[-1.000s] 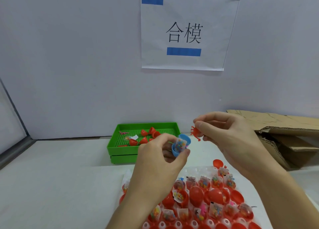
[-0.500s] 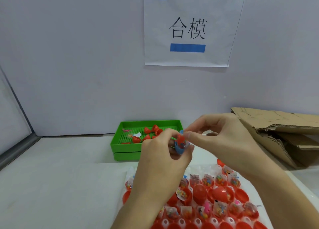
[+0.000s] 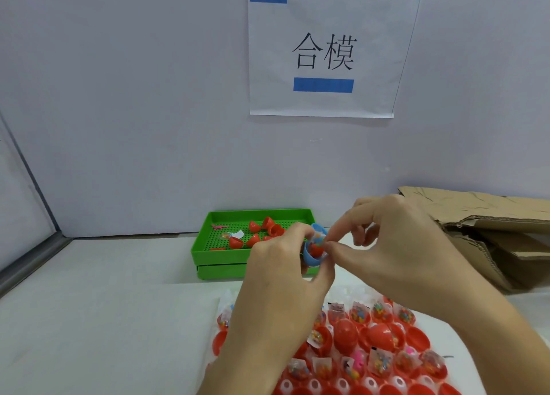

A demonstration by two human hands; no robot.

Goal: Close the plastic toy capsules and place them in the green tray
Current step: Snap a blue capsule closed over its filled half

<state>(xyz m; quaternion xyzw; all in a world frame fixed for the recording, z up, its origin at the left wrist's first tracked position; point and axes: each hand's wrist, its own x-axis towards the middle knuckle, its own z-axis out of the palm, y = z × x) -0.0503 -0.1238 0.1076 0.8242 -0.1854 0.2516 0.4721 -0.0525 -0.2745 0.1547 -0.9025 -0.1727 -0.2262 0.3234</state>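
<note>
My left hand (image 3: pixel 285 278) grips an open blue capsule (image 3: pixel 312 256) in front of the green tray (image 3: pixel 208 253). A small red toy (image 3: pixel 316 248) sits inside the capsule with a clear packet. My right hand (image 3: pixel 395 245) pinches at the capsule's mouth, thumb and forefinger on the red toy. The green tray holds several red capsule halves (image 3: pixel 269 228), a pink toy and a small packet. Below my hands lie many open red capsules (image 3: pixel 375 338) with toy packets in them.
A torn cardboard box (image 3: pixel 491 233) lies at the right against the wall. A paper sign (image 3: pixel 327 52) hangs on the wall above. The green tray rests on a second green tray. A metal rail (image 3: pixel 26 263) runs along the left edge of the white table.
My right hand brought the red toy from the air over to the blue capsule and pushed it inside. Both hands moved closer together; my left hand kept its hold.
</note>
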